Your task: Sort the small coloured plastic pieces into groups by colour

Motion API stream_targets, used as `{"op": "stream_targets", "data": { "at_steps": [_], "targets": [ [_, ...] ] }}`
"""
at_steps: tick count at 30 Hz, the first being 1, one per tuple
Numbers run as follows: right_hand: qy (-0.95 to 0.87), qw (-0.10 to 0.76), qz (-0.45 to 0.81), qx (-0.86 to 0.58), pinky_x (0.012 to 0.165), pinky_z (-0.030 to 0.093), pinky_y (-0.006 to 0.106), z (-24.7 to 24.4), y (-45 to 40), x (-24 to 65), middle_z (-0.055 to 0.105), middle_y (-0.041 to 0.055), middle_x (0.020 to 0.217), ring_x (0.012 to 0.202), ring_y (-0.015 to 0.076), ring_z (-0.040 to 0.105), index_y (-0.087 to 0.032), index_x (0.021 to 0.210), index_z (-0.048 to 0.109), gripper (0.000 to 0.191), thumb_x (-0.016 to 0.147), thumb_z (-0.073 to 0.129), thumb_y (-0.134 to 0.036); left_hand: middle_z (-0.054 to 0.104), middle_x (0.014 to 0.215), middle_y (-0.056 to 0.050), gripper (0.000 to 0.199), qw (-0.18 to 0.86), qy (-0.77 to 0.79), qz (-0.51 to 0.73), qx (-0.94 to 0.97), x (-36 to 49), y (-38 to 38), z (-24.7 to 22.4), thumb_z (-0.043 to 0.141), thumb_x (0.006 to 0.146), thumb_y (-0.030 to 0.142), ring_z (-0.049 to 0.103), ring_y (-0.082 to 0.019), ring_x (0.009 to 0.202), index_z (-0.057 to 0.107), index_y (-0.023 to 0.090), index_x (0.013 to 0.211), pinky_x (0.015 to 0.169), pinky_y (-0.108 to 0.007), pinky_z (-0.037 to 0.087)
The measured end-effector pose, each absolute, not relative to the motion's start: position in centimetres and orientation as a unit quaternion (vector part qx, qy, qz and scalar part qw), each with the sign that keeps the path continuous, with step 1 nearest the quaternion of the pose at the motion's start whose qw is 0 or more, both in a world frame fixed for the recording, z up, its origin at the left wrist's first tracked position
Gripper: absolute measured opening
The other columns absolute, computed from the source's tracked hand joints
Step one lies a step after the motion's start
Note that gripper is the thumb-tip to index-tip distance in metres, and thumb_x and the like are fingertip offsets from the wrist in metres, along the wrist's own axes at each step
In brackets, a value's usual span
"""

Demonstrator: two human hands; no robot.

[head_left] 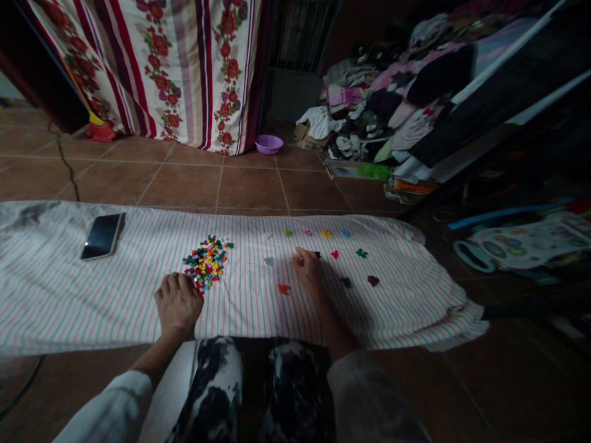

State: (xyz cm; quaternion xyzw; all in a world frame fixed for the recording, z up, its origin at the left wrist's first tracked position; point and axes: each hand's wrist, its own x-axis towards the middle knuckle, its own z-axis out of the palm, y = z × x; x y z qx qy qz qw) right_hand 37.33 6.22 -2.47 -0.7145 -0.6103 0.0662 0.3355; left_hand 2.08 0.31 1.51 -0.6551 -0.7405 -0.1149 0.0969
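Observation:
A heap of small multicoloured pieces [206, 261] lies on the striped cloth [249, 307]. At its lower left edge rests my left hand [178, 301], fingers curled down; what they hold, if anything, is hidden. My right hand [306, 267] is at the middle of the cloth, fingertips pinched at a beige cluster [296, 255]. Around it sit small single-colour clusters: orange [283, 288], grey [268, 261], red [335, 254], green [362, 253], brown [373, 280] and dark [346, 282]. Farther back is a row with light green [288, 233], pink [308, 232], yellow [326, 234] and blue [345, 234] ones.
A phone [103, 236] lies on the cloth at the left. Beyond, on the tiled floor, are a purple basin [269, 144], a red dustpan [101, 131] and a pile of clothes [369, 104]. A floral curtain [184, 67] hangs behind.

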Motion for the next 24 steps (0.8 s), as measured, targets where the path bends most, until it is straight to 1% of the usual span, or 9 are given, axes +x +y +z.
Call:
{"op": "stream_targets", "data": {
  "at_steps": [5, 8, 11, 13, 17, 20, 24],
  "targets": [
    [-0.599, 0.360, 0.061, -0.713, 0.077, 0.052, 0.033, -2.7, 6.3, 37.3, 0.066, 0.0131, 0.097, 0.082, 0.0199, 0.063, -0.014, 0.109, 0.068, 0.036, 0.081, 0.055, -0.031, 0.054, 0.112, -0.015, 0.025, 0.096, -0.734, -0.119, -0.662, 2.0, 0.3, 1.5, 0.038, 0.086, 0.027, 0.046, -0.029, 0.111, 0.053, 0.013, 0.101, 0.088, -0.041, 0.033],
    [-0.588, 0.370, 0.053, -0.717, 0.075, 0.052, 0.034, -2.7, 6.2, 37.3, 0.065, 0.0126, 0.093, 0.080, 0.0201, 0.062, -0.013, 0.106, 0.068, 0.036, 0.082, 0.054, -0.037, 0.055, 0.111, -0.015, 0.024, 0.108, -0.731, -0.115, -0.663, 1.9, 0.3, 1.4, 0.040, 0.085, 0.027, 0.046, -0.029, 0.112, 0.053, 0.013, 0.100, 0.088, -0.041, 0.034],
    [-0.582, 0.376, 0.036, -0.720, 0.073, 0.052, 0.035, -2.2, 6.0, 37.2, 0.064, 0.0130, 0.092, 0.077, 0.0203, 0.061, -0.014, 0.103, 0.068, 0.035, 0.083, 0.052, -0.039, 0.055, 0.110, -0.014, 0.023, 0.114, -0.731, -0.116, -0.663, 1.9, 0.3, 1.4, 0.041, 0.086, 0.027, 0.046, -0.029, 0.112, 0.053, 0.014, 0.100, 0.088, -0.041, 0.034],
    [-0.581, 0.383, 0.012, -0.718, 0.075, 0.051, 0.036, -1.5, 5.9, 36.8, 0.064, 0.0139, 0.093, 0.080, 0.0214, 0.060, -0.014, 0.102, 0.068, 0.034, 0.085, 0.050, -0.036, 0.055, 0.110, -0.014, 0.023, 0.116, -0.730, -0.119, -0.663, 1.9, 0.3, 1.3, 0.041, 0.086, 0.027, 0.046, -0.028, 0.113, 0.053, 0.014, 0.100, 0.088, -0.041, 0.034],
    [-0.601, 0.410, -0.018, -0.685, 0.083, 0.050, 0.037, 0.6, 5.9, 34.5, 0.064, 0.0138, 0.097, 0.089, 0.0225, 0.059, -0.014, 0.103, 0.068, 0.031, 0.088, 0.044, -0.028, 0.055, 0.110, -0.014, 0.021, 0.113, -0.731, -0.116, -0.663, 1.9, 0.3, 1.2, 0.042, 0.085, 0.027, 0.046, -0.029, 0.114, 0.053, 0.014, 0.098, 0.089, -0.041, 0.034],
    [-0.642, 0.417, 0.024, -0.644, 0.083, 0.050, 0.034, 1.8, 5.9, 31.4, 0.064, 0.0119, 0.098, 0.090, 0.0208, 0.060, -0.015, 0.103, 0.068, 0.030, 0.089, 0.043, -0.023, 0.055, 0.110, -0.013, 0.021, 0.115, -0.732, -0.115, -0.662, 1.8, 0.3, 1.2, 0.043, 0.084, 0.027, 0.047, -0.029, 0.113, 0.053, 0.015, 0.098, 0.088, -0.040, 0.034],
    [-0.693, 0.372, 0.103, -0.609, 0.085, 0.049, 0.030, 2.4, 5.5, 26.5, 0.066, 0.0084, 0.095, 0.090, 0.0182, 0.062, -0.018, 0.100, 0.070, 0.029, 0.088, 0.045, -0.016, 0.056, 0.110, -0.014, 0.021, 0.118, -0.733, -0.117, -0.659, 1.8, 0.4, 1.1, 0.042, 0.085, 0.027, 0.047, -0.029, 0.112, 0.053, 0.015, 0.098, 0.087, -0.041, 0.034]
  ]
}}
